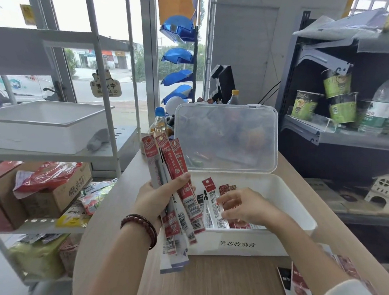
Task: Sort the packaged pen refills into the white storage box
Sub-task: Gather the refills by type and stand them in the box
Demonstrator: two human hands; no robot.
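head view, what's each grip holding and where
The left grip holds a fanned bundle of packaged pen refills around its middle. The right grip rests on packs in the white storage box; a hold cannot be told.

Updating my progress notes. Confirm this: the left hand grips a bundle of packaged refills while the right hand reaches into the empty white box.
The white box is not empty: the head view shows several packaged refills lying in it. The rest holds: the left hand grips a bundle and the right hand reaches in.

red-and-white refill packs (167, 171), white box (290, 200)
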